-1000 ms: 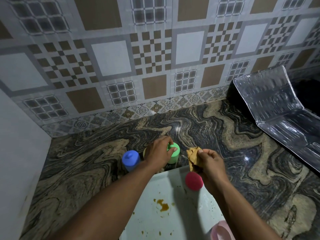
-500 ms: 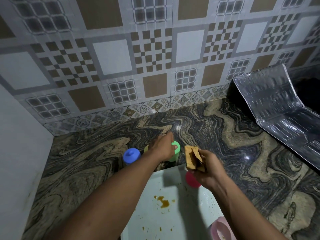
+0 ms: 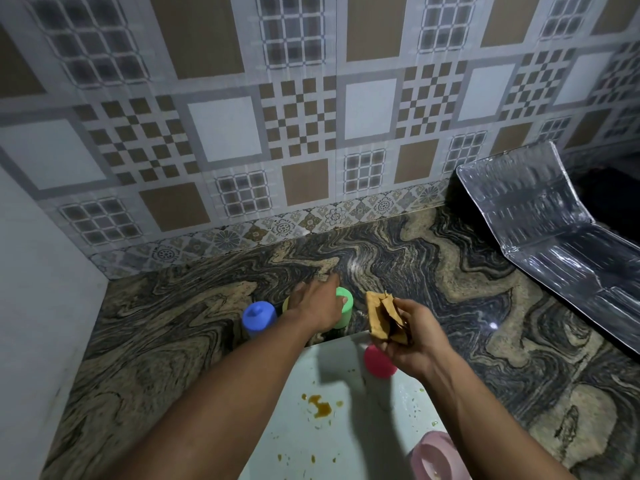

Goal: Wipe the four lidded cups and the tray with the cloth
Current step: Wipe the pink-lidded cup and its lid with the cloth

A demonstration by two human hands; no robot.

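Note:
My left hand (image 3: 317, 306) hovers over the green lidded cup (image 3: 346, 306) with fingers stretched forward and the thumb touching the lid. Under that hand a yellow-green cup (image 3: 286, 303) shows only a sliver. The blue lidded cup (image 3: 259, 317) stands to its left on the counter. My right hand (image 3: 414, 341) grips a folded brown cloth (image 3: 381, 317) above the red lidded cup (image 3: 377, 363). That red cup stands at the far edge of the white tray (image 3: 332, 434), which carries brown stains and crumbs.
A pink bowl-like item (image 3: 433, 459) sits at the tray's near right corner. A bent foil sheet (image 3: 554, 237) lies at the right of the marble counter (image 3: 156, 323). The tiled wall (image 3: 311, 133) stands behind, and a white side wall (image 3: 41, 289) closes the left.
My left hand's fingers have uncurled from the green cup's lid and stretched forward. My right hand has lifted the cloth a little, off the red cup.

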